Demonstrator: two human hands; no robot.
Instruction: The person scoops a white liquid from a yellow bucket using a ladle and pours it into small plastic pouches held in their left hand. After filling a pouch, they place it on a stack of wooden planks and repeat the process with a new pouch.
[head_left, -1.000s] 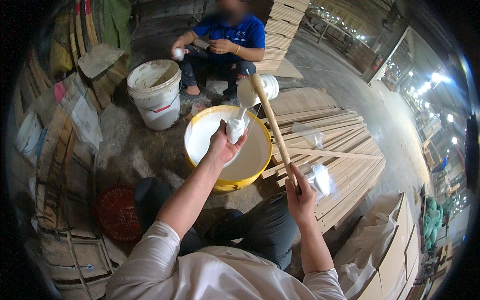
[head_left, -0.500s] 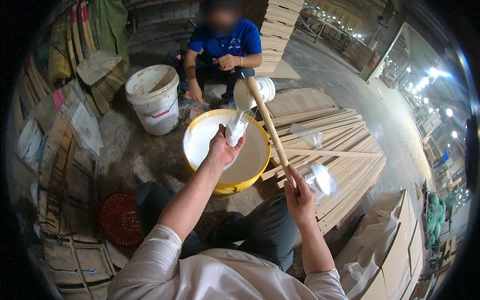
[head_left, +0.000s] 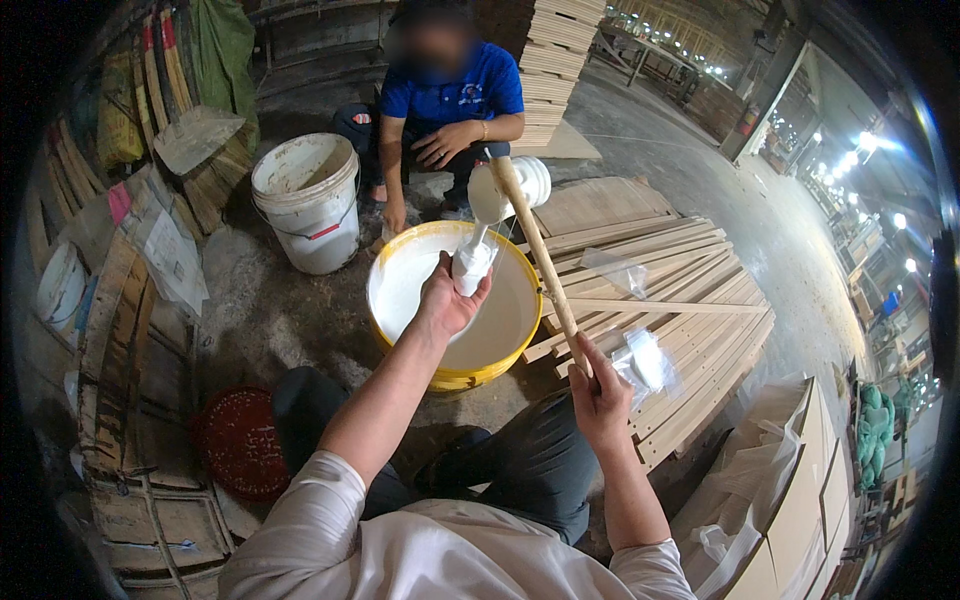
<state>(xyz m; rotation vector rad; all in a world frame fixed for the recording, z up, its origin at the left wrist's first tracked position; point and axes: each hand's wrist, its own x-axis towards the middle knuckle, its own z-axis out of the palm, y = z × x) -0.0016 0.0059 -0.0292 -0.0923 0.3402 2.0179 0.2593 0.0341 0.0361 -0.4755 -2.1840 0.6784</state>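
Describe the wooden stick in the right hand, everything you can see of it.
The wooden stick is a long, slim, pale strip of bare wood, straight and tilted, rising from the right hand, which grips its lower end, up and to the left. Its upper end looks wet with white liquid near a small white tub beyond the yellow basin; whether they touch is unclear. The left hand holds a white-coated lump beside the stick.

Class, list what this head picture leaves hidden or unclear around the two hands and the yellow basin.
- Left hand: fingertips hidden behind white applicator.
- Wooden strip: lower end hidden inside right hand.
- Yellow basin: depth hidden by white liquid.
- Person opposite: face blurred.
- Far shelves, right: too small.
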